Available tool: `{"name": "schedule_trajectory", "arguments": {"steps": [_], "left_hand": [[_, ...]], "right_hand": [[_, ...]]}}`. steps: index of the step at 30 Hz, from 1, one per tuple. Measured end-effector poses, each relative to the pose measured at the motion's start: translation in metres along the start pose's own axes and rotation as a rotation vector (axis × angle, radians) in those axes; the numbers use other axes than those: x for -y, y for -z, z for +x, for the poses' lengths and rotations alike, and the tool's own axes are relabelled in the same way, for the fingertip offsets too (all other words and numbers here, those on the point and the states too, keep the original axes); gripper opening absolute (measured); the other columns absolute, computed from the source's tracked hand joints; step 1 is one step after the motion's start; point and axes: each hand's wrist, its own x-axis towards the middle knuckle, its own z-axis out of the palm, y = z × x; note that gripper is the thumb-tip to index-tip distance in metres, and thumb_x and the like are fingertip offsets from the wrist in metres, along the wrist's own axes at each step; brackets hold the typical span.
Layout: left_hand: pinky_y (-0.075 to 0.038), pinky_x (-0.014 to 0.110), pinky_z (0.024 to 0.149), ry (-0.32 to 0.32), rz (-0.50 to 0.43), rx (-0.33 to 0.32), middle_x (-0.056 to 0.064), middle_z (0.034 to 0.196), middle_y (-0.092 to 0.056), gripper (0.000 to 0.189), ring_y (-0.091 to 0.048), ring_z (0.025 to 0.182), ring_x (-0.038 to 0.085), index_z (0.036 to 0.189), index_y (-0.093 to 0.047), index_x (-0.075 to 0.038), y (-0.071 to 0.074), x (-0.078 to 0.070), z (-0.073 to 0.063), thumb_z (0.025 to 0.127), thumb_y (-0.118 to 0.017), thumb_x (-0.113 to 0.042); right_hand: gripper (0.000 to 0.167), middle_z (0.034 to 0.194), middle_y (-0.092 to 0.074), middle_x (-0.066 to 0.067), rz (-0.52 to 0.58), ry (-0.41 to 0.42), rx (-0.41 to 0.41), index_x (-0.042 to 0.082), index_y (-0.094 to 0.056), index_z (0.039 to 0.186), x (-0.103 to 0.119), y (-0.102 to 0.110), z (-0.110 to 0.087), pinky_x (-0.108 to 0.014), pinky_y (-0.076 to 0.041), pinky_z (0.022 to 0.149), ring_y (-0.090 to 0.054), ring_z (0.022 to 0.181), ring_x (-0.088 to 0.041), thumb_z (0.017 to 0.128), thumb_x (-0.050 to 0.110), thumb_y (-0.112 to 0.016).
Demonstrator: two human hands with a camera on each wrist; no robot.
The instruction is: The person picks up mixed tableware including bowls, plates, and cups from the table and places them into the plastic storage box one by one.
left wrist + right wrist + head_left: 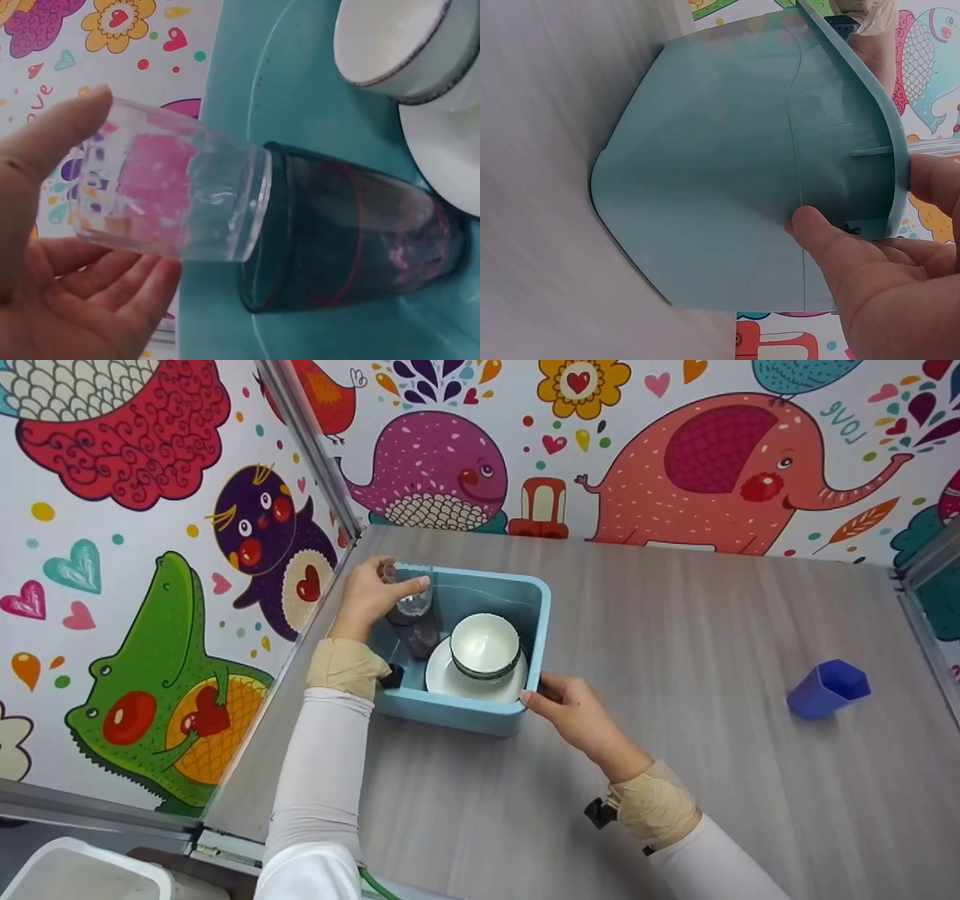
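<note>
My left hand [371,594] holds a clear cup [161,184] between thumb and fingers. In the left wrist view, the cup's rim is right at the mouth of a dark translucent tumbler [330,232], which stands inside a light blue bin [457,718]. Beside the tumbler, stacked white bowls with dark rims [485,643] sit on a white plate [442,681] in the same bin. At the bin's near right corner, my right hand [581,716] grips the rim. The right wrist view shows its thumb [814,225] against the bin's outer wall.
A blue angular cup [825,690] stands on the wood-grain table [675,622] at the right. Walls with cartoon animals [720,472] border the table at the back and left. Off the table's near left corner is a white container [97,870].
</note>
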Motion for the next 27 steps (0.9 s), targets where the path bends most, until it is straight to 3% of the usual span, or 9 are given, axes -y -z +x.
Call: {"name": "schedule_trajectory", "arguments": {"steps": [10, 17, 27], "left_hand": [[-0.039, 0.048, 0.117, 0.019, 0.024, 0.038, 0.021, 0.154, -0.046, 0.091, -0.046, 0.141, 0.036, 0.152, -0.039, 0.0, 0.0, 0.006, 0.003, 0.084, -0.081, -0.044], [-0.038, 0.053, 0.117, 0.057, 0.057, 0.071, 0.021, 0.153, -0.046, 0.089, -0.045, 0.141, 0.037, 0.151, -0.039, -0.001, -0.002, 0.003, 0.005, 0.084, -0.081, -0.042], [-0.043, 0.053, 0.113, 0.035, 0.172, 0.061, 0.023, 0.151, -0.048, 0.092, -0.049, 0.138, 0.039, 0.149, -0.042, 0.004, -0.011, 0.006, 0.007, 0.081, -0.082, -0.044]], "right_hand": [[0.057, 0.133, -0.067, -0.013, 0.011, 0.006, 0.014, -0.002, -0.054, 0.142, -0.001, 0.001, 0.0, -0.045, -0.051, 0.105, -0.063, 0.125, -0.025, 0.098, 0.033, -0.067], [0.055, 0.132, -0.068, -0.012, 0.02, 0.026, 0.012, 0.0, -0.057, 0.141, -0.002, 0.003, 0.001, -0.045, -0.052, 0.104, -0.063, 0.125, -0.027, 0.098, 0.032, -0.067], [0.052, 0.134, -0.066, -0.012, 0.054, 0.03, 0.021, 0.003, -0.057, 0.141, -0.003, 0.004, 0.0, -0.042, -0.053, 0.103, -0.061, 0.127, -0.03, 0.098, 0.03, -0.068]]}}
